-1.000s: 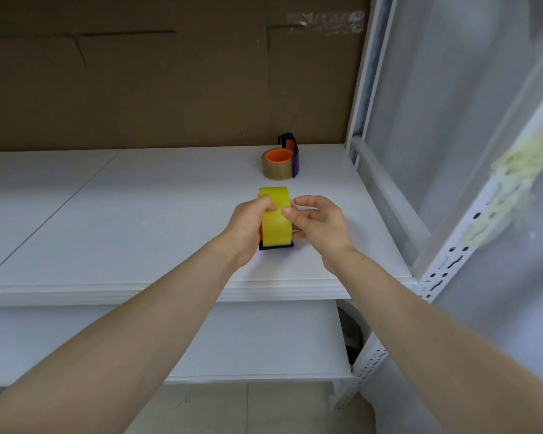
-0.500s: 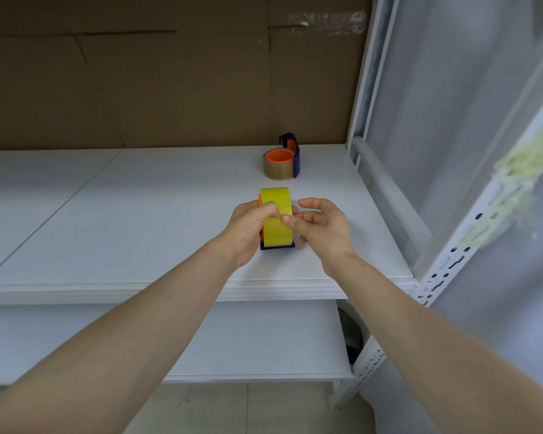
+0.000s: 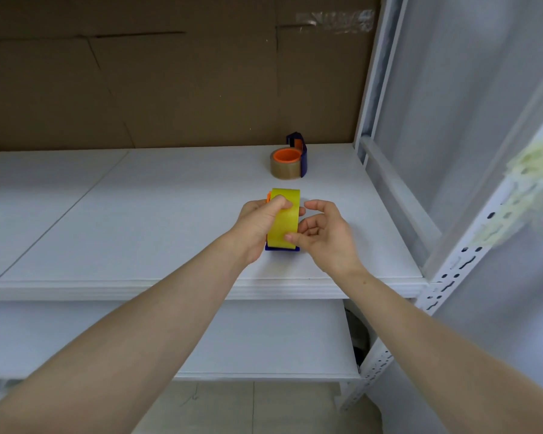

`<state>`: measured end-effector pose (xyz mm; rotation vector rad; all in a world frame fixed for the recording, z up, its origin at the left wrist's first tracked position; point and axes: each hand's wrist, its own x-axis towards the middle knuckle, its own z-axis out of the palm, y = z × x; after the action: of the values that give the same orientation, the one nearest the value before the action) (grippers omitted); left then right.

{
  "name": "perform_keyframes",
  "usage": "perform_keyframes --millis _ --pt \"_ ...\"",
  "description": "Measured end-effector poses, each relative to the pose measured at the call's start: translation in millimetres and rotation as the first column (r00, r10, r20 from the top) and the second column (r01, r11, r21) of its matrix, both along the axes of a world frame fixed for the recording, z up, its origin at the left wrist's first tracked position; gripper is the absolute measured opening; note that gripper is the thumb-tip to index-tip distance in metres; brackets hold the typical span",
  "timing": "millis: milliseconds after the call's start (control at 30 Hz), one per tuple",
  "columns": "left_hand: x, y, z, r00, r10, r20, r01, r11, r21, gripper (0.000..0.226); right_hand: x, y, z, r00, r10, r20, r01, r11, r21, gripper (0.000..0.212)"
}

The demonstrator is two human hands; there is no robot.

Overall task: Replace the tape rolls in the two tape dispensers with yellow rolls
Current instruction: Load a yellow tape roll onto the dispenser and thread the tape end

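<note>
A yellow tape roll [image 3: 285, 225] stands on edge in a blue dispenser [image 3: 282, 248] with an orange hub, near the front of the white shelf [image 3: 157, 220]. My left hand [image 3: 261, 223] grips the roll from the left, thumb over its top. My right hand [image 3: 322, 234] is at the roll's right side with loosely curled fingers; a fingertip touches the roll's lower right edge. Farther back lies a second blue dispenser [image 3: 299, 151] on its side, holding a brown tape roll [image 3: 285, 167] on an orange hub.
A brown cardboard wall [image 3: 170, 73] backs the shelf. White metal uprights [image 3: 458, 264] and a rail frame the right side, with translucent sheeting beyond. A lower white shelf [image 3: 232, 339] sits beneath, and tiled floor shows below it.
My right hand has come off the top of the yellow roll and drawn back to its lower right side, fingers more apart. My left hand keeps its grip on the roll.
</note>
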<state>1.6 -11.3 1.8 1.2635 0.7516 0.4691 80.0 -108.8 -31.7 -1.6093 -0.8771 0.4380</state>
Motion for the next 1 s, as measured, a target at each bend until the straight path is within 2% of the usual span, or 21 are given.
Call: perform_keyframes --millis 100,233,300,367,433,500,600,633,700,767,900,933,1000 --pt "0.6 -0.7 0.6 1.0 0.006 -0.001 -0.006 1.0 0.007 0.025 -1.0 -1.5 -1.0 0.996 0.005 0.087 -0.003 1.0 -0.021 0.062" --pt "0.6 0.0 0.7 1.0 0.022 0.005 -0.022 1.0 0.016 0.01 -5.2 -2.9 -8.6 0.972 0.029 0.232 -0.015 0.998 -0.064 0.069" --pt "0.6 1.5 -0.7 1.0 0.026 0.012 -0.026 0.999 0.019 0.012 -5.6 -3.1 -13.2 0.97 0.043 0.239 -0.022 0.996 -0.088 0.072" --pt "0.1 3.8 -3.3 1.0 0.023 0.014 -0.023 0.999 0.029 0.017 -3.5 -3.8 -10.9 0.99 0.037 0.135 -0.028 0.997 -0.07 0.064" --pt "-0.5 5.7 -5.8 0.999 0.038 0.007 -0.038 0.999 0.014 0.016 -1.4 -3.8 0.3 0.999 0.011 -0.041 -0.01 1.0 0.007 0.047" --pt "-1.2 6.5 -7.4 0.999 0.043 0.0 -0.043 0.999 0.003 0.012 4.8 0.7 9.7 0.988 -0.011 -0.153 0.014 1.0 0.02 0.052" --pt "-2.8 5.0 -7.8 1.0 0.016 0.005 -0.016 1.0 -0.005 0.018 14.3 12.2 21.0 0.991 0.071 -0.111 -0.091 0.978 -0.186 0.083" --pt "-3.9 4.5 -7.1 1.0 0.007 0.007 -0.007 1.0 -0.007 0.02 15.2 15.0 23.6 0.983 0.131 -0.128 -0.157 0.961 -0.229 0.084" --pt "-5.8 3.0 -4.0 1.0 0.01 0.005 -0.01 1.0 -0.002 0.022 17.3 18.3 24.6 0.959 0.22 -0.179 -0.261 0.932 -0.253 0.07" --pt "-8.1 1.2 -1.3 1.0 0.021 -0.012 -0.021 1.0 0.003 0.021 20.9 19.3 21.0 0.954 0.229 -0.194 -0.277 0.921 -0.275 0.058" --pt "-10.4 -1.8 1.5 0.999 0.022 -0.032 -0.022 1.0 0.003 0.021 29.9 19.6 23.9 0.836 0.288 -0.468 -0.377 0.92 -0.108 0.038" --pt "-10.2 -1.7 1.3 0.999 0.015 -0.031 -0.015 1.0 -0.001 0.022 31.8 20.1 26.5 0.818 0.304 -0.489 -0.404 0.908 -0.11 0.038" --pt "-10.3 -1.0 0.4 0.999 0.009 -0.036 -0.01 1.0 -0.012 0.024 34.2 21.2 29.9 0.838 0.331 -0.434 -0.448 0.871 -0.201 0.044"
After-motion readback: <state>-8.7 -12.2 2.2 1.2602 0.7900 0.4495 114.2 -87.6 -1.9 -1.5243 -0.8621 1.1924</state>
